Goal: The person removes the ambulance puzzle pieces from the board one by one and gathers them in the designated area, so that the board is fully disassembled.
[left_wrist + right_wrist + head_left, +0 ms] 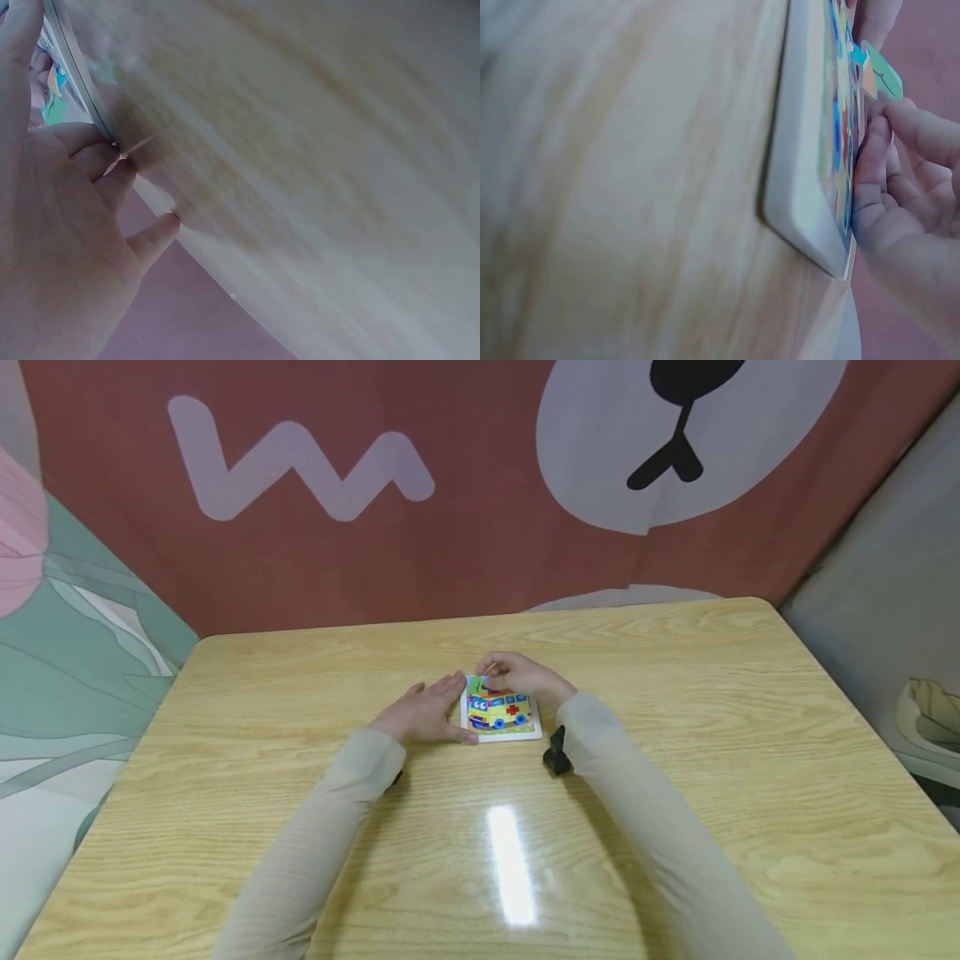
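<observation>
Red cloth (pixel 480 560) backs the table (pixel 300 860) in the head view; the puzzle (pixel 498 712) lies on it, your left hand (pixel 423 710) spread against its left side, likely steadying it. Left wrist: little of the puzzle shows, cut off or behind fingers. Right wrist: your right hand (pixel 915 180) pinches a green piece (pixel 886 71) tilted, perhaps for clearance, its gripped end hidden.

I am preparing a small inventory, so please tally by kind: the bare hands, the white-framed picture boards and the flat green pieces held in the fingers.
Bare hands: 2 (left hand, right hand)
Rectangular white-framed board with a yellow ambulance picture: 1
Flat, mostly green piece, pinched by the right hand: 1
Total: 4
</observation>
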Available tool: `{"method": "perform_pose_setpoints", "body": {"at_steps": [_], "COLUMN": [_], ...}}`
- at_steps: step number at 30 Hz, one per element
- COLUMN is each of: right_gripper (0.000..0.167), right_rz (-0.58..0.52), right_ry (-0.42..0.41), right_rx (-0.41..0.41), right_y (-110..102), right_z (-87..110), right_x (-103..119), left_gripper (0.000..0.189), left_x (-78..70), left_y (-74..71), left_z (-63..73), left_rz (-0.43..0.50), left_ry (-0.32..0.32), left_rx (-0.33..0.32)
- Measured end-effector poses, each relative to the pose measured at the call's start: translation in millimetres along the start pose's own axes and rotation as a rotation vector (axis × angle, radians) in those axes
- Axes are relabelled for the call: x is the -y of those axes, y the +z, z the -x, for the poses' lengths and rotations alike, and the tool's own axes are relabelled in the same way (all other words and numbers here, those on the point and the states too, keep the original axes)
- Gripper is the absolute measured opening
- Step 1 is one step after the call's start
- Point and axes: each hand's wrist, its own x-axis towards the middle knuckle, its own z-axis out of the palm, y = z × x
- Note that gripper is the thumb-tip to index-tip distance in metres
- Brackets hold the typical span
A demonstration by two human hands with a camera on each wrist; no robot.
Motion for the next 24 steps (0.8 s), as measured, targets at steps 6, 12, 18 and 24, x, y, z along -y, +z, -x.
{"method": "perform_pose_setpoints", "body": {"at_steps": [6,12,18,24], "right_gripper": [0.031,0.038,0.039,0.039], "right_rz": [-0.006,-0.190,-0.258,-0.208], "right_ry": [0.019,0.104,0.107,0.115], "right_rx": [-0.016,-0.043,-0.098,-0.165], "right_y": [-4,-17,-36,-57], "right_z": [1.8,8.5,20.3,36.3], "right_x": [-1,-5,-12,-18], "left_gripper": [0.107,0.107,0.108,0.108], "left_x": [-0.8,-0.9,-1.9,-1.6], "left_y": [0.1,0.6,0.8,0.6], "left_z": [0.8,-0.6,-0.1,0.4], "left_rz": [-0.003,-0.012,-0.012,-0.023], "left_ry": [0.001,-0.006,-0.010,-0.010], "left_rx": [-0.002,-0.001,0.000,0.004]}}
